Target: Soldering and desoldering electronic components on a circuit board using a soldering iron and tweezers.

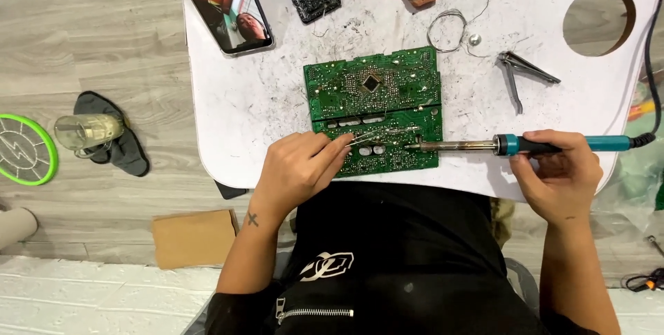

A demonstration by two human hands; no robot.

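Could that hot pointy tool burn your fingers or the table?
Maybe. The soldering iron in the right hand has its tip on the green circuit board, very close to the left hand, which holds tweezers there, so a slip might burn fingers. Its cord trails off the table edge; a snag could tug the iron. Loose solder wire lies close by and could get bumped.

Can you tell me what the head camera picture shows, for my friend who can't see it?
A person's right hand holds a blue-handled soldering iron to a green circuit board on a white table, while the left hand holds thin tweezers there. A phone lies nearby.
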